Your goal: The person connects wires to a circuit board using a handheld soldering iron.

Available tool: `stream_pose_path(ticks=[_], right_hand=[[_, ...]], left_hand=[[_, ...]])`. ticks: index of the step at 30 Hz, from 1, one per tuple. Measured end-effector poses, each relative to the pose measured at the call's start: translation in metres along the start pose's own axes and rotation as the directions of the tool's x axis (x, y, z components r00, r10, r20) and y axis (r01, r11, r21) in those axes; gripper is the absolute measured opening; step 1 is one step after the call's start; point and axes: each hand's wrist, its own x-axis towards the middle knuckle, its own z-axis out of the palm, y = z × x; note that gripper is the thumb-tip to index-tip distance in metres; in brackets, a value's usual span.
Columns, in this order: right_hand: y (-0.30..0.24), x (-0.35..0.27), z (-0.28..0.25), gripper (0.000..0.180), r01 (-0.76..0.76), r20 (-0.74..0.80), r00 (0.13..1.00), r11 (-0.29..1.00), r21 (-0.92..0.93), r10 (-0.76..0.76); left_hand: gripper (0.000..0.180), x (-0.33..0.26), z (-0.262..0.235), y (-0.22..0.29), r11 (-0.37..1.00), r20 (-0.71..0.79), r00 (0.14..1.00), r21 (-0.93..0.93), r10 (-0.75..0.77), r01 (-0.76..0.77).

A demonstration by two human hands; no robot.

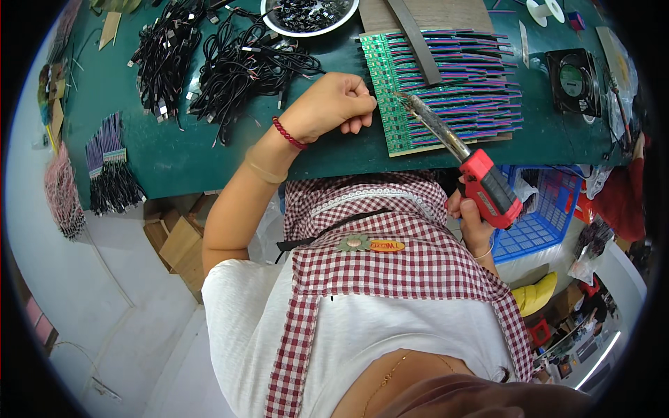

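My right hand (475, 226) grips the red and black handle of a soldering iron (446, 139). The iron's tip meets or hovers just over a panel of small green circuit boards (382, 115); contact is hard to tell. Many purple, blue and black wires (481, 101) run rightward from the panel. Across them lies a flat grey metal bar (416, 45). At the panel's left edge, my left hand (333, 106) is closed with curled fingers, and whatever is in them is hidden. Black cables with metal plugs (240, 76) lie heaped beyond that wrist.
A white bowl (268, 21) of small black parts stands at the back. Another cable pile (164, 59) and wired bundles (111, 167) lie to the left. On the right are a black fan (573, 82) and, below the green table (306, 164), a blue basket (533, 233).
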Motion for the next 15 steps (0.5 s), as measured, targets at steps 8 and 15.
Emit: stream_pose_path(ticks=[8, 15], right_hand=[[0.003, 0.005, -0.006, 0.036, 0.092, -0.076, 0.994, 0.986, 0.137, -0.082], [-0.005, 0.017, 0.002, 0.041, 0.189, -0.089, 0.981, 0.959, 0.211, -0.173]], left_hand=[[0.017, -0.012, -0.028, 0.043, 0.84, -0.238, 0.92, 0.521, 0.312, -0.15], [0.014, 0.048, -0.076, 0.053, -0.026, -0.123, 0.676, 0.978, 0.727, 0.205]])
